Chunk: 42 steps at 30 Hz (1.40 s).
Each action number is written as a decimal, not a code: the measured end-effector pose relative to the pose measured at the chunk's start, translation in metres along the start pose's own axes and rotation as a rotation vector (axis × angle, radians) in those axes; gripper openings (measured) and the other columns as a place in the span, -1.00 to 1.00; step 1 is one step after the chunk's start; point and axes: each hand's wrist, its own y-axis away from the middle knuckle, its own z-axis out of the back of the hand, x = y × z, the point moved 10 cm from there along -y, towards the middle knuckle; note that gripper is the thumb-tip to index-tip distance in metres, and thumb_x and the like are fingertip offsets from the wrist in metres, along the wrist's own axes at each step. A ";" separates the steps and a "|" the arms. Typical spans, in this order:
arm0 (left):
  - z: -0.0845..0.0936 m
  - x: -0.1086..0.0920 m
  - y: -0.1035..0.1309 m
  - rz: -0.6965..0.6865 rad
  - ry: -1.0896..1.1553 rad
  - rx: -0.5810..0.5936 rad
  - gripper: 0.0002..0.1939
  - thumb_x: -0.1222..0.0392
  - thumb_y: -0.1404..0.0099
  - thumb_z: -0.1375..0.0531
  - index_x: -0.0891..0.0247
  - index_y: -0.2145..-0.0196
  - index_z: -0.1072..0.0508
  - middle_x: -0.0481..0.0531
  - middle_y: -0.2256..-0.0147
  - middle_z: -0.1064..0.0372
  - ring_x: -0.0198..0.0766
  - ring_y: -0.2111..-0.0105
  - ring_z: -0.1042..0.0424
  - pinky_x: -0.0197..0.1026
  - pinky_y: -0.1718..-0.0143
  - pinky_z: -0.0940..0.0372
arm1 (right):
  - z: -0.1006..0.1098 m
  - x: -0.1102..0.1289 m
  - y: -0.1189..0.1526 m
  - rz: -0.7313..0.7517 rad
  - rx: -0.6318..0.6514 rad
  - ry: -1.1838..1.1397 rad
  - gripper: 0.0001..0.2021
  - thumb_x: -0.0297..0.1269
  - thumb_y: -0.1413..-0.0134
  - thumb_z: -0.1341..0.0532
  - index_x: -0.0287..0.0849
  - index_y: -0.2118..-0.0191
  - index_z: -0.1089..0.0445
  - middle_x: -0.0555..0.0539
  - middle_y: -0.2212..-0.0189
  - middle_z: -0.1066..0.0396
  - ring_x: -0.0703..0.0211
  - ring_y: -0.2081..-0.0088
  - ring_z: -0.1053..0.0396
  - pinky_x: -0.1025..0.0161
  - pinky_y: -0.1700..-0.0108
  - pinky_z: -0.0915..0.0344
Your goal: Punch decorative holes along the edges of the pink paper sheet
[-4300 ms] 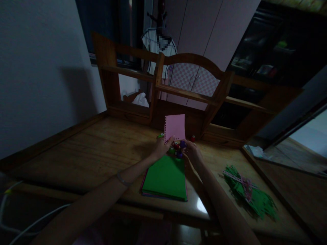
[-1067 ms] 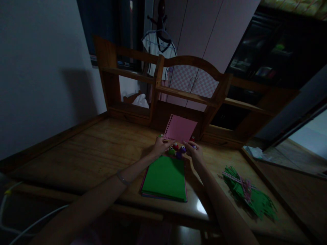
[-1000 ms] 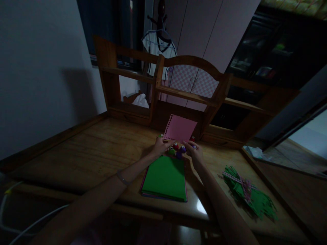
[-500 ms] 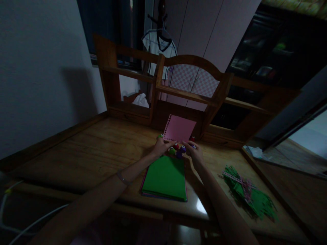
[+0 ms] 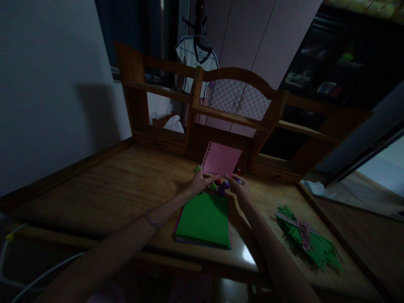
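Observation:
A pink sheet of paper (image 5: 222,158) is held up above the desk, with a row of small holes along its left and lower edges. My left hand (image 5: 199,182) pinches its lower left part between thumb and fingers. At the lower right edge, my right hand (image 5: 239,185) pinches the same sheet. Something small and purple shows by the right fingers; I cannot tell what it is. Just beneath the paper stand small figures with round eyes, among them a purple one (image 5: 224,187) and a green one (image 5: 213,186). A stack of coloured sheets, green on top (image 5: 203,221), lies nearer me.
To the right lies a heap of green paper strips (image 5: 318,248) with pink strips (image 5: 304,233) across it. A wooden shelf unit (image 5: 227,111) runs along the back of the desk (image 5: 135,181). White cables (image 5: 41,275) hang at the lower left.
The pink sheet and my left hand have shifted very slightly, with the fingers covering a little more of the red figure. Otherwise everything stays in place.

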 end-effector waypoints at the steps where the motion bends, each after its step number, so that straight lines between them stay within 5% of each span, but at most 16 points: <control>1: -0.001 0.001 0.000 0.002 -0.007 0.006 -0.63 0.03 0.05 -0.38 0.38 0.38 -0.51 0.08 0.48 -0.47 -0.37 0.60 -0.34 -0.34 0.58 -0.21 | 0.000 0.000 0.000 0.001 0.000 0.002 -0.61 0.10 0.30 -0.37 -0.15 0.53 -0.39 0.06 0.69 -0.19 0.32 0.61 -0.10 0.34 0.61 0.06; 23: 0.006 -0.008 0.000 -0.023 -0.067 -0.049 -0.70 0.01 0.03 -0.36 0.36 0.52 -0.52 0.07 0.54 -0.46 -0.28 0.52 -0.42 -0.31 0.52 -0.25 | 0.004 -0.001 -0.002 0.021 -0.031 -0.007 -0.61 0.09 0.30 -0.37 -0.17 0.51 -0.41 0.06 0.68 -0.19 0.35 0.63 -0.05 0.33 0.61 0.09; 42: 0.007 0.000 -0.004 -0.034 -0.092 -0.022 -0.64 -0.01 -0.02 -0.33 0.40 0.39 -0.56 0.14 0.42 -0.52 -0.22 0.42 -0.47 -0.26 0.42 -0.33 | 0.006 -0.003 -0.002 0.009 -0.047 -0.018 -0.58 0.11 0.32 -0.37 -0.18 0.52 -0.39 0.08 0.69 -0.18 0.36 0.64 -0.05 0.34 0.61 0.09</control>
